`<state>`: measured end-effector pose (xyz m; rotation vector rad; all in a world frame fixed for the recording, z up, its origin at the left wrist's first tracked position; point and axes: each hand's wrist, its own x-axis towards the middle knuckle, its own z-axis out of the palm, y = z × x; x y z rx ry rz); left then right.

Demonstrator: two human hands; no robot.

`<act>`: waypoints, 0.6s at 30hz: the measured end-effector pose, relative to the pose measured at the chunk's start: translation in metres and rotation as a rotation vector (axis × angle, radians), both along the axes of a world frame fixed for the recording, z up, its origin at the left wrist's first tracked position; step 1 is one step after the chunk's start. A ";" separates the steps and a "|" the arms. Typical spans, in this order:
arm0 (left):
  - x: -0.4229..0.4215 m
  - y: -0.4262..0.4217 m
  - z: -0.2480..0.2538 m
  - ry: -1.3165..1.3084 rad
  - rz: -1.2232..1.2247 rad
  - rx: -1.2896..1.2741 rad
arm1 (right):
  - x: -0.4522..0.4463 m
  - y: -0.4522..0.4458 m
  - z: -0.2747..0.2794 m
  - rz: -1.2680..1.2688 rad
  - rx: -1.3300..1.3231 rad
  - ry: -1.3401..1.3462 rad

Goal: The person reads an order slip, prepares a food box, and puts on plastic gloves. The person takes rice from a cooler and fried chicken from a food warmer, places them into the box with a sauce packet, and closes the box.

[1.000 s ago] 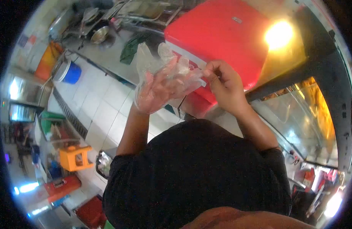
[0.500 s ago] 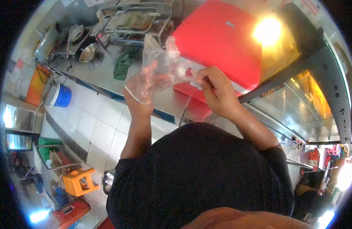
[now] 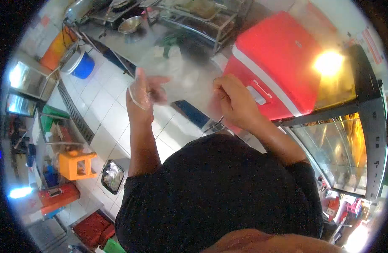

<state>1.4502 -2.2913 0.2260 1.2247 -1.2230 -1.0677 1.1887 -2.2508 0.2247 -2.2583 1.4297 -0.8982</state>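
Observation:
Clear thin plastic (image 3: 140, 99), which looks like a disposable glove, covers at least part of my left hand (image 3: 146, 90). The fingers of that hand are spread apart, pointing to the right. A little to the right, my right hand (image 3: 234, 99) is closed, its fingers curled inward in a pinch. Whatever it grips is hidden and blurred. Between and beyond the two hands is a pale translucent smear, perhaps more plastic film; its edges cannot be made out.
A red cooler box (image 3: 278, 55) with a white band stands beyond my right hand. Right of it is a lit glass display cabinet (image 3: 333, 152). A metal bowl (image 3: 130, 25) and a dark green cloth (image 3: 171, 41) lie on the steel counter. On the tiled floor are a blue bucket (image 3: 82, 65) and an orange stool (image 3: 77, 165).
My hands have moved apart, and the clear plastic that was bunched between them is now blurred. My left hand's fingers have spread. The view has turned, shifting the cooler box rightward.

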 end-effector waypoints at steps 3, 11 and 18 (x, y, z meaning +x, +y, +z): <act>0.019 0.003 -0.001 -0.011 0.128 -0.033 | 0.006 -0.008 -0.006 -0.005 -0.060 -0.040; -0.012 0.005 -0.023 1.233 -0.776 0.045 | 0.030 -0.011 0.009 0.071 0.547 -0.710; -0.034 0.008 -0.041 1.056 -0.745 0.169 | 0.008 -0.028 0.003 -0.080 0.506 -0.721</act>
